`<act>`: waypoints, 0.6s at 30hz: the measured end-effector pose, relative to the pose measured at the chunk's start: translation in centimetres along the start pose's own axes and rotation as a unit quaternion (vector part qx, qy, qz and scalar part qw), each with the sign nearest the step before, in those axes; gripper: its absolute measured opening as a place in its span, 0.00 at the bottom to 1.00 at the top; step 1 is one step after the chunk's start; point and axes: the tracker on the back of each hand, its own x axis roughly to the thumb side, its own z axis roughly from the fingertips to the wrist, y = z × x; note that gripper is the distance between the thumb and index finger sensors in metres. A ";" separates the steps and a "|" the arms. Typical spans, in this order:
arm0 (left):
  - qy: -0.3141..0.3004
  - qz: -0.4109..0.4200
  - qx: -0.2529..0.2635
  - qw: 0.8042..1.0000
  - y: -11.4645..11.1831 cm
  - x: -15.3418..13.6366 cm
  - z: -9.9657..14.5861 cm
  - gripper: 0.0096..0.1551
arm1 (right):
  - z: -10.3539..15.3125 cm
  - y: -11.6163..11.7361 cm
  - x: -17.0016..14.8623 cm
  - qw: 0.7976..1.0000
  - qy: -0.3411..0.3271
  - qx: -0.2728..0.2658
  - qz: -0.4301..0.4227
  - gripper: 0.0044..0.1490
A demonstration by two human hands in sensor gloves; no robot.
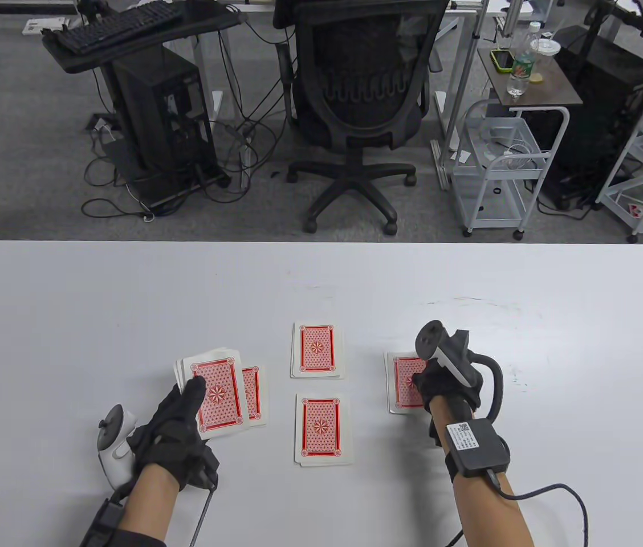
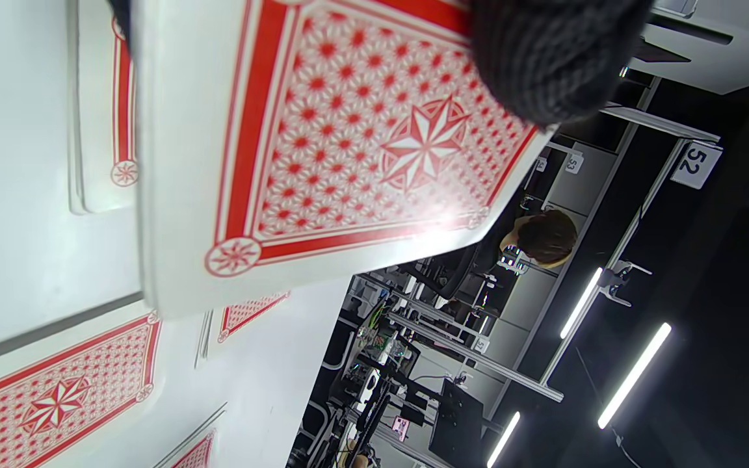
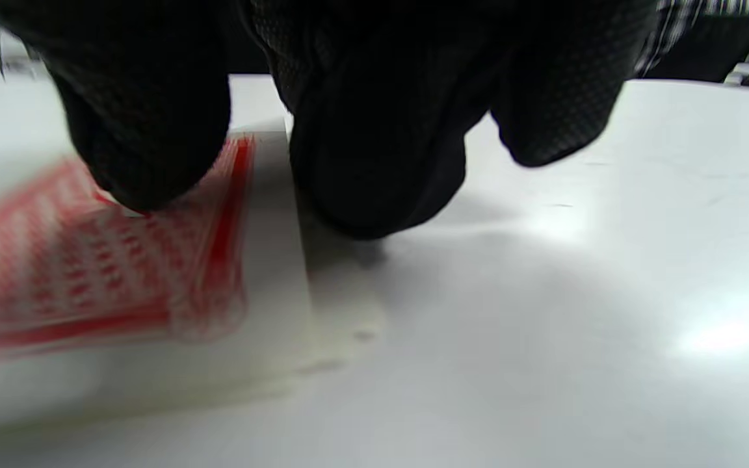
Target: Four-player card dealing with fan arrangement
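The left hand (image 1: pixel 176 421) grips the deck (image 1: pixel 216 396) face down with its thumb on the top card, likely so cards can be slid off one by one. Right of the deck lie four piles: one just beside it (image 1: pixel 253 393), two in the middle (image 1: pixel 317 348) (image 1: pixel 322 428), and the farthest (image 1: pixel 404 382) under the right hand (image 1: pixel 441 382). There, fingertips (image 3: pixel 147 149) press a card down, apparently setting it onto that pile.

Red-backed cards (image 1: pixel 317 347) with white borders — star medallion amid small starbursts, black gloves (image 1: pixel 176 424), white table (image 1: pixel 127 296)
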 end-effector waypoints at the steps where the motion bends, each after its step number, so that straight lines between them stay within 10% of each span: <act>1: 0.000 0.000 0.001 1.000 0.0 0.0 0.0 0.26 | 0.1 -0.1 0.0 1.000 0.000 -0.008 -0.002 0.51; 9: -0.007 0.007 -0.004 1.000 -0.1 0.2 0.1 0.26 | 5.4 -4.9 2.3 0.978 -0.106 -0.012 -0.178 0.46; 18: -0.004 -0.015 -0.027 1.000 -1.8 -0.3 0.3 0.26 | 12.0 -2.7 12.1 0.847 -0.325 0.084 -0.412 0.41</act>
